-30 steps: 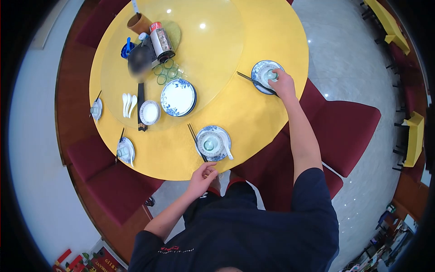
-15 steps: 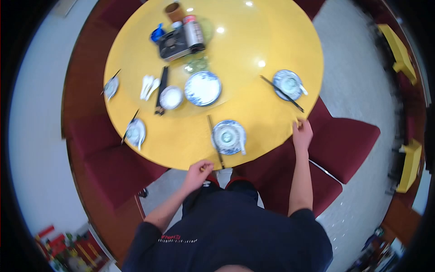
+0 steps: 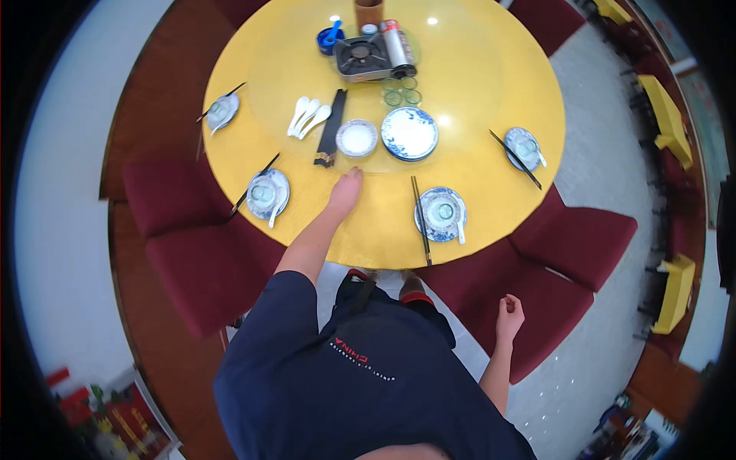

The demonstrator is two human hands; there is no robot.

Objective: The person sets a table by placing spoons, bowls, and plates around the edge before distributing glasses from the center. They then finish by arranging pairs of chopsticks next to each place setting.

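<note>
I stand at a round yellow table (image 3: 475, 61). My left hand (image 3: 345, 192) reaches out flat over the tabletop, fingers together, holding nothing, just short of the edge of the glass turntable (image 3: 452, 54). Nearest to it are a bundle of black chopsticks (image 3: 330, 128) and a small white bowl (image 3: 357, 139). My right hand (image 3: 509, 314) hangs away from the table above a red chair seat, fingers curled shut with nothing visible in them. A set place with blue-and-white plate (image 3: 441, 214), cup, spoon and chopsticks (image 3: 421, 221) lies to the right of my left hand.
Other set places lie at the left (image 3: 267, 194), far left (image 3: 222, 111) and right (image 3: 524, 149). On the turntable are white spoons (image 3: 308, 117), stacked blue-and-white plates (image 3: 409, 133), glasses (image 3: 402, 92), a portable gas stove (image 3: 368, 56) and a brown holder (image 3: 368, 13). Red chairs (image 3: 192, 268) ring the table.
My right hand left the right-hand place setting and dropped back beside me. My left hand rose from the table edge and stretched forward over the table. My view shifted left.
</note>
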